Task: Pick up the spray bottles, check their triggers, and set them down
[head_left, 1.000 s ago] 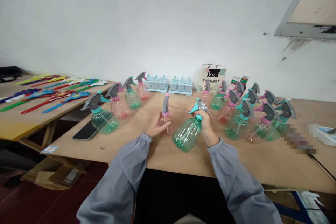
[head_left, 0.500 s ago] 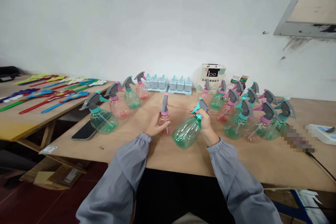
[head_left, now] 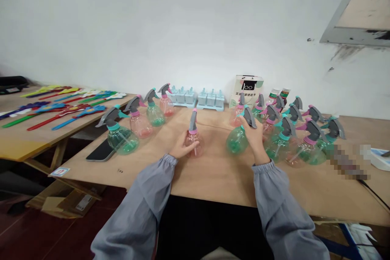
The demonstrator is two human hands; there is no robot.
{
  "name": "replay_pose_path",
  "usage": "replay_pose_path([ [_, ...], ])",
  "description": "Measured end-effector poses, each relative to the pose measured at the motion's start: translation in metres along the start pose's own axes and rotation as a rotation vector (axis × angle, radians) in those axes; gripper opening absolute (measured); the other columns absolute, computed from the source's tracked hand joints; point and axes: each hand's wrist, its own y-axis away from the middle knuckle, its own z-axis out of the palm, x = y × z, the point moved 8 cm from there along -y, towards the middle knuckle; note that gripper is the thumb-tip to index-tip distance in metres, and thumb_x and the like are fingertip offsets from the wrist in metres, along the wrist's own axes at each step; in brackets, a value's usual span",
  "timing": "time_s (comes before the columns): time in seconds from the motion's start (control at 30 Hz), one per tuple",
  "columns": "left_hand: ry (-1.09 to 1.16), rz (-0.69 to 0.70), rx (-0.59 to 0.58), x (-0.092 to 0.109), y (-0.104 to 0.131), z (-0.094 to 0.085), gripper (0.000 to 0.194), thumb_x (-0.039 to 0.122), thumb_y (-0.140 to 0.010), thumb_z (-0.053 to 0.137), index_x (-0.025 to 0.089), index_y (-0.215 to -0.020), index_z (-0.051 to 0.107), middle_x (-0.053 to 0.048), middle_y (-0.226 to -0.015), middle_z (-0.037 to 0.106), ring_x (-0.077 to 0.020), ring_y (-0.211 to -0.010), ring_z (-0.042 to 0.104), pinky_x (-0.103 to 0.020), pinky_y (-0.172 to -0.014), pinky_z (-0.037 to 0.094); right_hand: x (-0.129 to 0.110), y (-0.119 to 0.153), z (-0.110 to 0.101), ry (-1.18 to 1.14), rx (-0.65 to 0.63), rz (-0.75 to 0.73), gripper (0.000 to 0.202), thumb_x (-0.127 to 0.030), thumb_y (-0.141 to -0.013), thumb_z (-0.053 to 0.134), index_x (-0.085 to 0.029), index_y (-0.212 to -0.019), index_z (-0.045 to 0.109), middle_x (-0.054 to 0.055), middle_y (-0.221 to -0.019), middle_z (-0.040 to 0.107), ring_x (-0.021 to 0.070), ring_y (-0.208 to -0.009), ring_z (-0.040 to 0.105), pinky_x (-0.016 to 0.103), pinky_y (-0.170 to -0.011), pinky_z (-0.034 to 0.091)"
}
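Note:
Near the middle of the table [head_left: 213,178], my left hand [head_left: 183,146] is closed around the lower part of a pink spray bottle [head_left: 195,143], which stands upright. To the right, my right hand [head_left: 253,133] grips the grey and teal head of a green spray bottle [head_left: 237,141], whose round body hangs down or rests at the table; which of these I cannot tell. Just right of my right hand is a group of several pink and green spray bottles [head_left: 278,145]. At the left, several more spray bottles [head_left: 140,124] stand in a slanting row.
A black phone [head_left: 99,151] lies by the left row. Light blue moulds [head_left: 211,99] and a printed box [head_left: 247,89] stand at the back. Colourful hand-shaped items [head_left: 73,113] cover the left table. A blurred object [head_left: 349,162] with a cable lies at the right.
My right hand has moved right and slightly forward with the green bottle, which has swung from tilted to more upright. My left hand still holds the pink bottle in about the same place.

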Motion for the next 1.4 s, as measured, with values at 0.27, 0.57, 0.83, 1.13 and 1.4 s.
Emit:
replay_pose_path([
  [0.27,0.005,0.002,-0.014,0.002,0.000,0.001,0.055,0.047,-0.080,0.072,0.019,-0.125,0.057,-0.012,-0.118,0.070,-0.0267,-0.112,0.067,-0.045,-0.106,0.049,0.022,-0.012,-0.009,0.001,0.031,-0.008,0.037,-0.054,-0.071,0.073,-0.019,-0.070,0.061,-0.003,-0.063,0.051,0.0140,-0.064,0.043,0.028,-0.062,0.038],
  [0.57,-0.004,0.007,-0.021,0.004,0.000,0.001,0.054,0.046,-0.081,0.072,0.019,-0.125,0.056,-0.011,-0.117,0.070,-0.0257,-0.112,0.067,-0.045,-0.103,0.051,0.044,0.025,-0.021,0.182,0.057,-0.199,0.082,-0.057,-0.067,0.079,-0.015,-0.131,0.051,0.018,-0.128,0.058,0.0302,-0.117,0.057,0.048,-0.102,0.045],
  [0.83,0.009,-0.019,-0.023,0.003,0.000,0.001,0.053,0.045,-0.080,0.072,0.018,-0.123,0.057,-0.012,-0.117,0.070,-0.0272,-0.113,0.067,-0.046,-0.105,0.050,0.078,0.029,-0.010,0.406,0.027,-0.202,0.082,-0.066,-0.078,0.066,-0.013,-0.136,0.044,0.022,-0.129,0.053,0.0362,-0.126,0.048,0.054,-0.105,0.041],
  [1.13,0.028,-0.021,-0.042,0.006,0.000,0.001,0.051,0.045,-0.080,0.073,0.018,-0.120,0.057,-0.012,-0.116,0.070,-0.0273,-0.111,0.067,-0.046,-0.104,0.050,0.096,0.003,0.004,0.428,0.073,-0.168,0.086,-0.069,-0.080,0.063,-0.013,-0.140,0.041,0.021,-0.132,0.051,0.0365,-0.128,0.046,0.054,-0.106,0.039],
  [1.4,0.028,-0.024,-0.042,0.002,0.000,0.003,0.053,0.047,-0.081,0.072,0.018,-0.123,0.056,-0.013,-0.117,0.068,-0.0277,-0.114,0.066,-0.047,-0.107,0.049,0.083,0.009,0.001,0.379,0.136,-0.201,0.088,-0.069,-0.078,0.065,-0.013,-0.140,0.038,0.022,-0.134,0.048,0.0388,-0.132,0.044,0.060,-0.109,0.037],
])
